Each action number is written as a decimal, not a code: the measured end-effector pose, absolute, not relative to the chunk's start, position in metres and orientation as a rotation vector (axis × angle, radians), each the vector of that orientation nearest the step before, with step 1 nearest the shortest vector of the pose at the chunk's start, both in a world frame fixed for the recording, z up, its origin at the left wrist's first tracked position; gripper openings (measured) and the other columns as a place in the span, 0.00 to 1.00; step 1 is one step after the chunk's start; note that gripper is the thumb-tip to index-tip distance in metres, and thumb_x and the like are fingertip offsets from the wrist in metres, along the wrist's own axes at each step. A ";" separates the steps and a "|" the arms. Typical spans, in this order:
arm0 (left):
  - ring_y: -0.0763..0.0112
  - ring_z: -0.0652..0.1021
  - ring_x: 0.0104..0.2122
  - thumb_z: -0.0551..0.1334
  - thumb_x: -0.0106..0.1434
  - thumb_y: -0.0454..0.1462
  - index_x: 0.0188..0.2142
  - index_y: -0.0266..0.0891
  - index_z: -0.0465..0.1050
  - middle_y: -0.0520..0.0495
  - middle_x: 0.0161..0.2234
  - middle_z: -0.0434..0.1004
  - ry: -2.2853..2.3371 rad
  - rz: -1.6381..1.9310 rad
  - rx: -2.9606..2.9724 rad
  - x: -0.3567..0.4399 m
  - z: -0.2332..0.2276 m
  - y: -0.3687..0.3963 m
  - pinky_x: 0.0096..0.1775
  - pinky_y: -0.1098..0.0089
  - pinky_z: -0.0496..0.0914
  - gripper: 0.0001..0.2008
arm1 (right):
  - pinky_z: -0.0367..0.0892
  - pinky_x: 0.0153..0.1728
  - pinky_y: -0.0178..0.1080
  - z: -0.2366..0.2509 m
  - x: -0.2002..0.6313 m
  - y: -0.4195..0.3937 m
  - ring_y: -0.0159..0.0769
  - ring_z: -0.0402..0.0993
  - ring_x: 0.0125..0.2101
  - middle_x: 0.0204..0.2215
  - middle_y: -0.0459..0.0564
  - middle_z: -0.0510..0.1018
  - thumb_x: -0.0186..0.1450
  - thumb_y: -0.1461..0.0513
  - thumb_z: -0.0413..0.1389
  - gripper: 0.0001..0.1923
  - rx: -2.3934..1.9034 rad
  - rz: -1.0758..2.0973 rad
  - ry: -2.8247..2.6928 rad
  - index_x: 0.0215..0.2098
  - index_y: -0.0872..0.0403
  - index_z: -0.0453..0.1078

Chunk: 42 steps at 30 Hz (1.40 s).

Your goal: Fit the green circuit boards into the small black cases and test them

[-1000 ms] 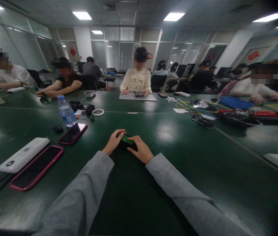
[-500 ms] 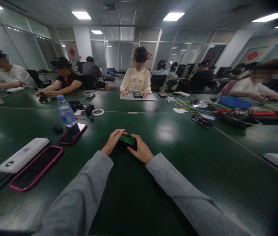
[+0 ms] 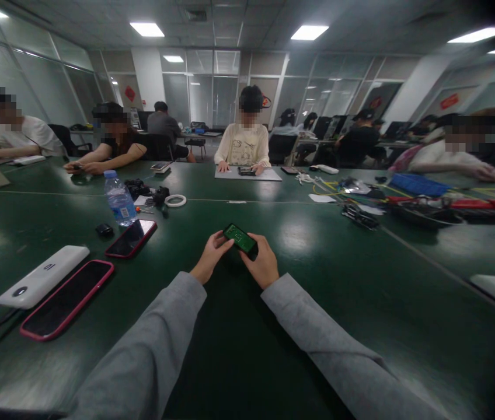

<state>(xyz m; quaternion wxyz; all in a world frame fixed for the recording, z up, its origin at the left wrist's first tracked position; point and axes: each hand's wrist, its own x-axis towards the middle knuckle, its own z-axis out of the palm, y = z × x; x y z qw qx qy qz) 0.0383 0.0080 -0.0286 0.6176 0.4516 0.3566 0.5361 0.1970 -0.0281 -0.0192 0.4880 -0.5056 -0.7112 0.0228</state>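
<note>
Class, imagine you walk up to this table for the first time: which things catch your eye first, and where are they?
In the middle, a left hand and a right hand hold a small green circuit board between them above the dark green table. To the left lie a red-edged phone beside a white power bank, with a water bottle further back.

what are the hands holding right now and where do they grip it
A small green circuit board, pinched at its two ends: left hand on the left end, right hand on the right end.
</note>
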 end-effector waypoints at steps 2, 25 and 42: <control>0.66 0.74 0.46 0.67 0.52 0.39 0.55 0.41 0.56 0.39 0.50 0.68 0.758 1.177 1.009 0.044 -0.027 0.000 0.51 0.59 0.66 0.32 | 0.63 0.50 0.46 -0.018 0.196 -0.029 0.41 0.65 0.49 0.47 0.54 0.67 0.59 0.62 0.54 0.22 -1.209 0.043 -1.724 0.52 0.53 0.58; 0.61 0.72 0.48 0.68 0.51 0.35 0.61 0.44 0.48 0.39 0.50 0.69 0.722 1.232 1.126 0.037 -0.019 -0.001 0.51 0.56 0.66 0.42 | 0.64 0.49 0.44 -0.033 0.195 -0.020 0.36 0.67 0.46 0.45 0.53 0.67 0.63 0.50 0.50 0.26 -1.136 0.700 -1.638 0.54 0.54 0.54; 0.67 0.75 0.40 0.56 0.59 0.53 0.42 0.35 0.69 0.41 0.39 0.75 0.554 0.983 0.547 0.046 -0.010 -0.005 0.47 0.67 0.66 0.23 | 0.60 0.52 0.47 -0.015 0.182 -0.032 0.43 0.61 0.51 0.49 0.55 0.67 0.59 0.66 0.53 0.25 -1.243 -0.201 -1.920 0.55 0.56 0.58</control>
